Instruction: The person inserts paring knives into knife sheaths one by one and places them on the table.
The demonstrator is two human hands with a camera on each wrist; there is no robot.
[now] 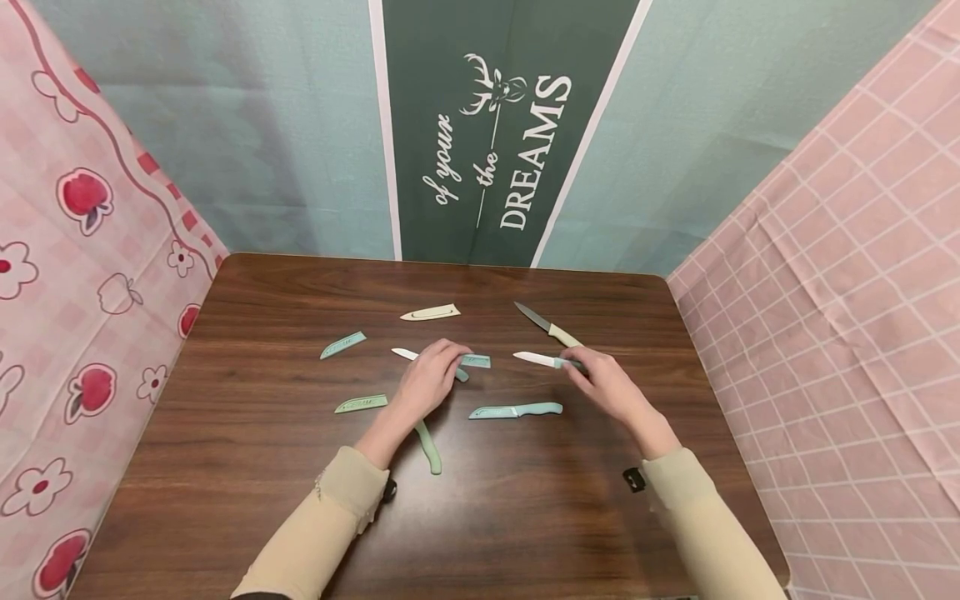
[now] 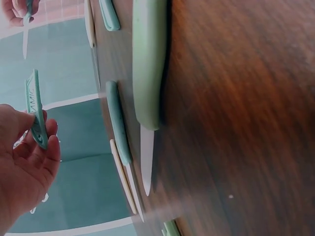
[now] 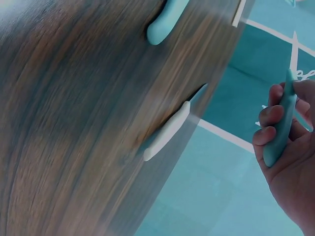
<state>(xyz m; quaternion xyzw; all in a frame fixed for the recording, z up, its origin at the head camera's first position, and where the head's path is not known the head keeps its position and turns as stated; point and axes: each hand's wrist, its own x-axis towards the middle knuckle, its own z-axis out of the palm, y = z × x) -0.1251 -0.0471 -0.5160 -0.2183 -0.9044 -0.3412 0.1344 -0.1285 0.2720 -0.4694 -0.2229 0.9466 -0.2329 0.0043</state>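
Note:
My left hand (image 1: 429, 377) pinches a teal knife sheath (image 1: 477, 361) between thumb and fingers, its open end towards the right. In my right hand (image 1: 611, 385) is a paring knife with a white blade (image 1: 534, 359) pointing left at the sheath; fingers curl round its teal handle (image 3: 281, 129). Blade and sheath are apart, both held above the table. Beneath the left hand lies another white-bladed knife with a teal handle (image 2: 117, 118), partly hidden. A green-handled knife (image 1: 429, 450) lies near the left wrist, its blade hidden in the head view.
On the wooden table (image 1: 570, 508) lie a cream sheath (image 1: 431, 313), a blue sheath (image 1: 343, 345) and a green sheath (image 1: 362, 404). A cream-handled knife (image 1: 564, 335) with a dark bare blade lies behind the right hand. A light-blue knife (image 1: 536, 409) sits sheathed in front. Curtains surround the table.

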